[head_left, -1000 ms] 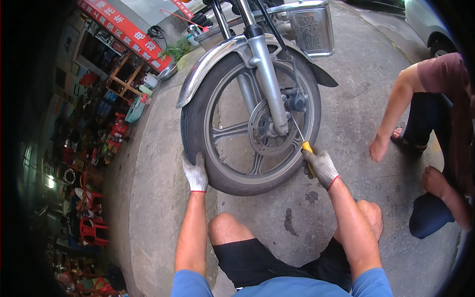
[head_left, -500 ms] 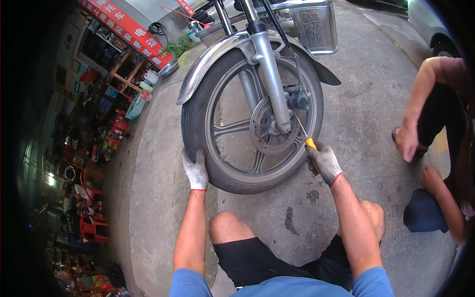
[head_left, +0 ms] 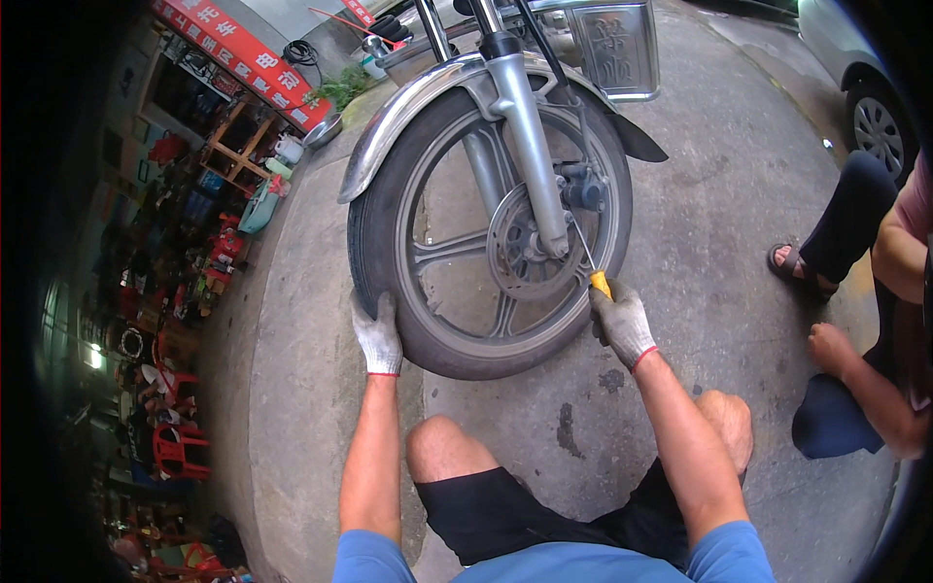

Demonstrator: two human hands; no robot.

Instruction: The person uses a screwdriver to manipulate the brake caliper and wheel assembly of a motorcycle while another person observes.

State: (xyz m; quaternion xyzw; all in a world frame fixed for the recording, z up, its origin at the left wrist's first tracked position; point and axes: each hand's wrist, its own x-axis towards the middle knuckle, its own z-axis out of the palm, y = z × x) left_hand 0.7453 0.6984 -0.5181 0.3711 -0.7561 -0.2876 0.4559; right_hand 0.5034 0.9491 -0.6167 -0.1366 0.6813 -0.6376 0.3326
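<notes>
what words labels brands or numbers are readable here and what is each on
Wording located, not copied:
Red banner: large white characters
Silver metal box: two raised characters
Smaller red strip: cut off, too small to read
Tyre, yellow-handled tool: nothing readable

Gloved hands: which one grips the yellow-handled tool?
The right hand, closed around the yellow-handled tool; the left hand grasps the front tire instead.

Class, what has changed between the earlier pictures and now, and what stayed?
The co-worker's farther arm drew back toward the right edge, its hand now out of sight. Neither gloved hand took or released anything: the left hand stays against the front tire, the right hand around the yellow-handled screwdriver.
</notes>
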